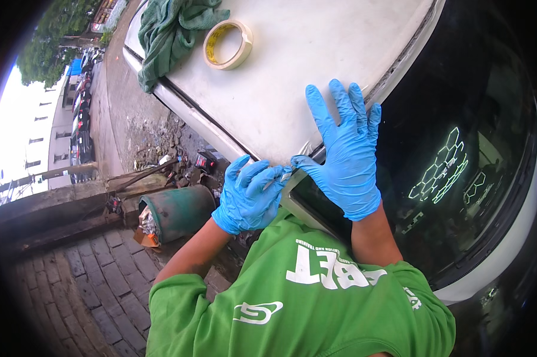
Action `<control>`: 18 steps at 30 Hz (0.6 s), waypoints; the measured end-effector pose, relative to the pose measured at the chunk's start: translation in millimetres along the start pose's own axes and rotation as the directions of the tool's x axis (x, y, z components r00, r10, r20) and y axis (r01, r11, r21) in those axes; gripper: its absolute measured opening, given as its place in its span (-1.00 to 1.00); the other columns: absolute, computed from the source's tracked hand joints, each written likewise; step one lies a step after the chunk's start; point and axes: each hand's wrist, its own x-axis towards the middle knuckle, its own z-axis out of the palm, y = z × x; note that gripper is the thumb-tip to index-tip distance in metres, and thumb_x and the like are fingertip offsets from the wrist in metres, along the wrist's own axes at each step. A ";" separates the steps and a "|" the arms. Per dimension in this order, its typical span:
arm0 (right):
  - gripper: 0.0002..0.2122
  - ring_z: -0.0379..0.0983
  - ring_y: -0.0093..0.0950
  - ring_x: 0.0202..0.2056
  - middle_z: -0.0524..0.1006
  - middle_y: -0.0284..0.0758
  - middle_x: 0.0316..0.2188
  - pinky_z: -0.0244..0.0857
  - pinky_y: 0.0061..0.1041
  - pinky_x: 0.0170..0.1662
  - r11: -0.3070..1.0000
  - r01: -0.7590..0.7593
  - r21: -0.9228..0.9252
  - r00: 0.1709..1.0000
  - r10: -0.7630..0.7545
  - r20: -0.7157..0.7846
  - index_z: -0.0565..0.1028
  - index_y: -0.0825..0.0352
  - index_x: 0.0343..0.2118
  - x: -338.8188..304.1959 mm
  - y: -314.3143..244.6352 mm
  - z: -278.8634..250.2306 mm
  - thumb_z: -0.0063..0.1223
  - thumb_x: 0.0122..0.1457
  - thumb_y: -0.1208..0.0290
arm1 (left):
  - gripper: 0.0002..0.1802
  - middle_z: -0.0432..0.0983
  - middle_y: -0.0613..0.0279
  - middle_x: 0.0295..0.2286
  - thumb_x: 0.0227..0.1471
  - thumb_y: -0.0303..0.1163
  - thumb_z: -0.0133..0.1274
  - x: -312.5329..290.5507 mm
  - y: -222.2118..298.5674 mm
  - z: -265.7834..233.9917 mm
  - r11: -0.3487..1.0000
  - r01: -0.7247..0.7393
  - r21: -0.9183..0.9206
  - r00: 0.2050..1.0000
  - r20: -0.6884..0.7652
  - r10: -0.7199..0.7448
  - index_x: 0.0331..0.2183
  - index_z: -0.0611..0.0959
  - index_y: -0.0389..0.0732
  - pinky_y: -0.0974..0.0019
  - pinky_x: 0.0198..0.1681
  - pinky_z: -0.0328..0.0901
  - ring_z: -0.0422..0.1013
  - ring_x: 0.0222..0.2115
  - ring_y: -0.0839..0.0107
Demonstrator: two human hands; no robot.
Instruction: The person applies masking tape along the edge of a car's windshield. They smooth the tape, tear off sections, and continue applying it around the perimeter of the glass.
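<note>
Both my hands wear blue gloves at the front corner of a white car roof (262, 107). My left hand (250, 193) is closed, fingertips pinched at the corner where roof edge and windshield frame meet. A small greyish bit shows at those fingertips, too small to name. My right hand (347, 156) lies open on the roof's edge beside the dark windshield (453, 143), fingers spread, its thumb reaching close to my left fingertips. Farther up the roof rests a roll of masking tape (245, 49) on its side. A green cloth (167, 38) is bunched at the roof's far left edge.
Below on the left, a green bin (182, 213) lies tipped over with rubbish at its mouth. Grey paving bricks (102, 279) cover the ground near it. A low concrete kerb (60, 205) runs behind. Parked cars (83, 128) line a pale building in the distance.
</note>
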 end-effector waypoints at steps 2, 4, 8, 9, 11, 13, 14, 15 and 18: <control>0.01 -0.12 -0.03 0.44 0.08 -0.10 0.39 -0.34 0.21 0.42 1.000 -0.012 0.019 1.000 0.012 -0.005 0.18 0.08 0.42 -0.9 -0.4 1.4 0.49 -0.13 0.07 | -0.42 0.45 0.22 -0.02 -0.23 -0.44 0.23 0.2 5.7 -0.6 0.998 0.048 0.026 0.999 -0.011 -0.048 -0.04 0.70 -0.06 -0.15 0.19 0.17 0.36 0.00 0.15; -0.03 -0.08 -0.03 0.43 0.11 -0.10 0.38 -0.31 0.19 0.42 1.000 -0.001 0.019 1.000 0.001 -0.025 0.19 0.10 0.42 0.1 0.4 2.0 0.47 -0.11 0.10 | -0.41 0.45 0.21 -0.02 -0.19 -0.48 0.22 1.5 12.5 0.7 0.992 0.109 0.069 0.993 -0.047 -0.105 0.00 0.69 -0.07 -0.13 0.19 0.19 0.36 0.02 0.13; -0.13 0.00 -0.03 0.40 0.19 -0.09 0.34 -0.26 0.15 0.41 0.989 0.012 0.148 0.990 0.008 -0.139 0.25 0.15 0.38 2.5 7.9 6.0 0.43 -0.04 0.19 | -0.42 0.48 0.13 0.01 -0.09 -0.55 0.19 -6.3 13.1 7.4 0.976 0.213 -0.054 0.968 -0.123 -0.218 0.06 0.66 -0.12 -0.09 0.16 0.24 0.40 0.01 0.09; -0.15 0.01 -0.02 0.39 0.21 -0.09 0.33 -0.25 0.15 0.40 0.973 0.043 0.225 0.984 -0.002 -0.179 0.26 0.14 0.37 3.4 15.0 9.0 0.41 -0.03 0.20 | -0.43 0.49 0.11 0.01 -0.07 -0.56 0.18 -5.4 14.8 7.0 0.969 0.234 -0.084 0.960 -0.136 -0.244 0.06 0.66 -0.14 -0.08 0.16 0.25 0.41 0.00 0.08; -0.21 0.02 -0.01 0.38 0.24 -0.09 0.31 -0.22 0.14 0.40 0.922 0.116 0.370 0.967 -0.020 -0.254 0.30 0.14 0.35 5.8 27.6 12.7 0.39 0.00 0.24 | -0.44 0.50 0.07 0.03 -0.05 -0.58 0.17 -5.8 19.5 7.6 0.962 0.257 -0.088 0.954 -0.133 -0.267 0.07 0.65 -0.17 -0.08 0.16 0.26 0.42 0.02 0.05; -0.20 0.00 -0.01 0.39 0.22 -0.09 0.32 -0.24 0.15 0.40 0.970 0.072 0.232 0.985 -0.032 -0.170 0.31 0.12 0.35 2.6 18.0 6.4 0.40 -0.01 0.23 | -0.44 0.51 0.03 0.04 -0.04 -0.58 0.16 -7.2 24.3 8.1 0.965 0.261 -0.035 0.960 -0.098 -0.263 0.07 0.63 -0.20 -0.09 0.17 0.26 0.42 0.05 0.02; -0.20 -0.01 0.00 0.39 0.20 -0.09 0.33 -0.24 0.16 0.40 0.986 0.055 0.158 0.992 -0.035 -0.125 0.31 0.10 0.35 1.9 12.6 1.2 0.40 -0.01 0.23 | -0.44 0.50 0.03 0.04 -0.04 -0.58 0.16 -9.2 26.0 9.0 0.965 0.262 -0.012 0.962 -0.077 -0.262 0.08 0.63 -0.21 -0.09 0.17 0.26 0.42 0.07 0.01; -0.19 -0.02 0.00 0.40 0.19 -0.09 0.34 -0.25 0.17 0.40 0.993 0.062 0.104 0.994 -0.052 -0.094 0.31 0.09 0.35 1.8 10.5 -1.3 0.41 -0.02 0.22 | -0.44 0.50 0.02 0.04 -0.04 -0.58 0.16 -11.2 27.4 9.8 0.965 0.263 0.012 0.963 -0.055 -0.262 0.08 0.62 -0.22 -0.09 0.18 0.25 0.41 0.08 0.00; -0.16 -0.08 0.01 0.42 0.14 -0.09 0.38 -0.31 0.18 0.42 0.998 0.066 0.004 0.998 -0.066 -0.016 0.29 0.04 0.37 0.3 5.4 -1.0 0.41 -0.04 0.17 | -0.45 0.47 -0.03 0.09 -0.02 -0.56 0.17 -17.8 32.4 13.9 0.957 0.290 0.014 0.957 -0.015 -0.289 0.08 0.61 -0.26 -0.12 0.25 0.20 0.38 0.16 -0.04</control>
